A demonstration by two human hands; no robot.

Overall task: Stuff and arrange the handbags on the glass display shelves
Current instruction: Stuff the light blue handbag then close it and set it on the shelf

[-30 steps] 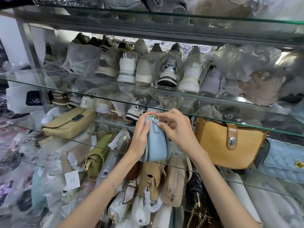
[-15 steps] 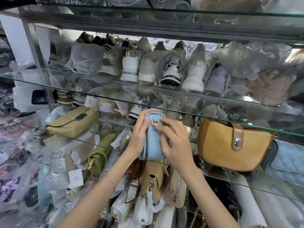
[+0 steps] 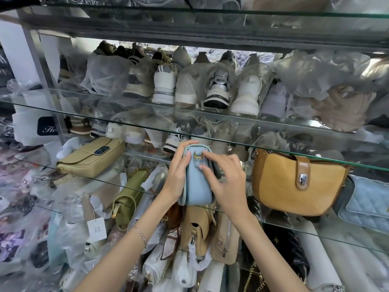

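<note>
Glass shelf (image 3: 294,229): hands (image 3: 179,178) (image 3: 228,187) hold blue handbag (image 3: 196,186) upright, end-on.

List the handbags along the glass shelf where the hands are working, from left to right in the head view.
beige flap bag → light blue bag → mustard bag → quilted pale blue bag

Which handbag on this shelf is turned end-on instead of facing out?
The plain light-blue bag between the left hand and right hand; the tan flap bag, mustard bag and quilted blue bag show their fronts.
</note>
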